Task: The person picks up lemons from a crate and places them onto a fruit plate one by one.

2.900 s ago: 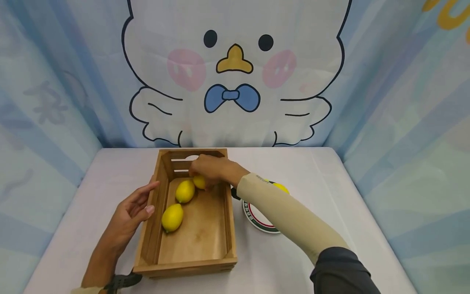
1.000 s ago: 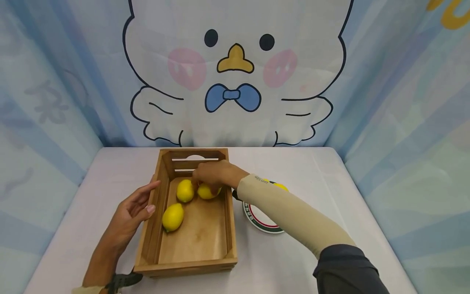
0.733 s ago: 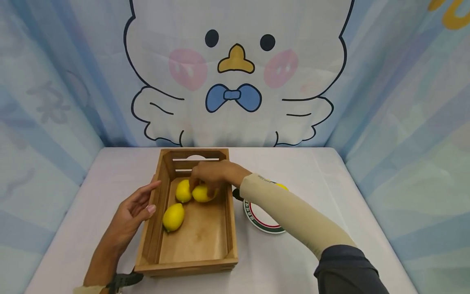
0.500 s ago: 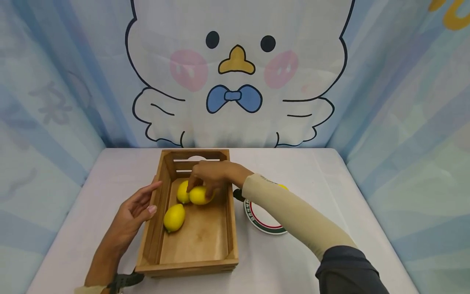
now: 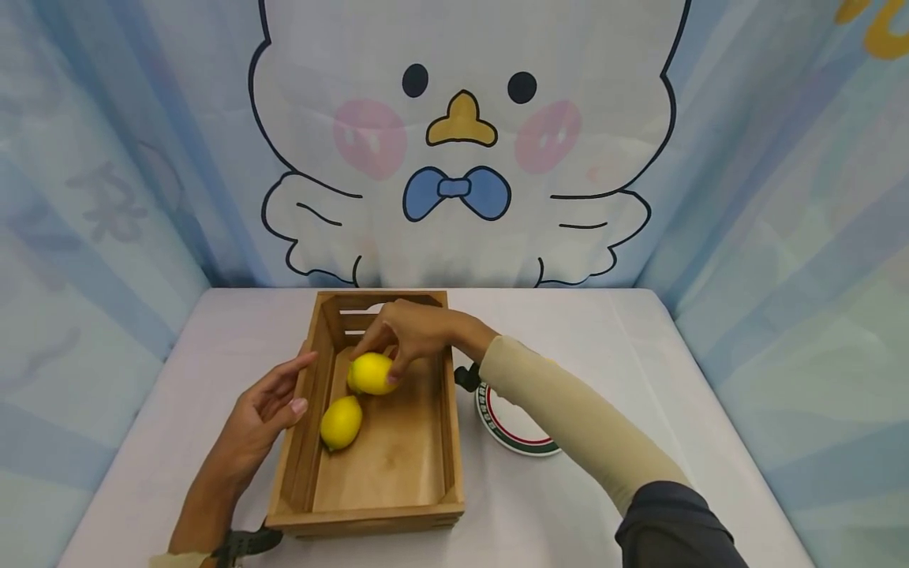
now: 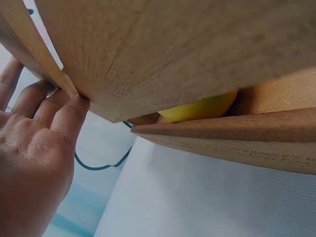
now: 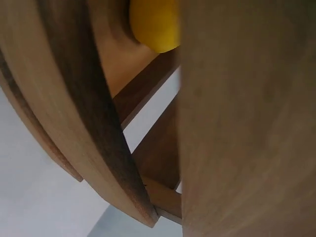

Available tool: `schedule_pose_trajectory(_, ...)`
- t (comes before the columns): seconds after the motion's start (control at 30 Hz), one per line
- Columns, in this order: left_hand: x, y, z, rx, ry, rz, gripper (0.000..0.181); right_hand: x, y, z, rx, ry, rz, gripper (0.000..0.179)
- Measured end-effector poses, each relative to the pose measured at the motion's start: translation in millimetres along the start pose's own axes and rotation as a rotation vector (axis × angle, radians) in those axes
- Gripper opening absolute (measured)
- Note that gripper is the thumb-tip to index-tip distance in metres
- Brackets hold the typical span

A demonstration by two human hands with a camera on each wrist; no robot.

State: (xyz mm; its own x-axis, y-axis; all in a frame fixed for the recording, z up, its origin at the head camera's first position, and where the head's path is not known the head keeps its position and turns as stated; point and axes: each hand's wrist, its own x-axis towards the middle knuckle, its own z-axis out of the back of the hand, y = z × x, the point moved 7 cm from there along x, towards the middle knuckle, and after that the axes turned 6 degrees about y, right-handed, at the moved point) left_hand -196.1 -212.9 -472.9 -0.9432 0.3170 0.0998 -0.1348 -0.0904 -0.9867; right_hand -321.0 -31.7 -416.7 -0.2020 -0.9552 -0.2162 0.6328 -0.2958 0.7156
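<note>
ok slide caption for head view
Right hand pinches a lemon inside a wooden crate, left hand at its side.

At the far side of a white table (image 5: 582, 335) hangs a pale blue backdrop (image 5: 216, 173) bearing a white bird (image 5: 461, 155) with pink cheeks and a blue bow tie (image 5: 454, 188). A streaked left curtain (image 5: 78, 237) and right curtain (image 5: 795, 237) flank the table.

Your beige forearm sleeve (image 5: 582, 422) meets a charcoal sleeve (image 5: 675, 527) at lower right, and a dark strap (image 5: 250, 543) shows at lower left.
</note>
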Motion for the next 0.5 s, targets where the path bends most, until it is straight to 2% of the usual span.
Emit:
schedule_pose_trajectory(0.27, 1.3, 0.1, -1.4, 0.004, 0.006, -0.001, 0.059, -6.5, 1, 7, 0.214, -0.068, 0.097, 0.063)
schedule_pose_trajectory(0.5, 1.3, 0.7, -0.7, 0.005, -0.001, 0.0, 0.059, -9.0, 1, 13, 0.34, -0.119, 0.151, 0.065)
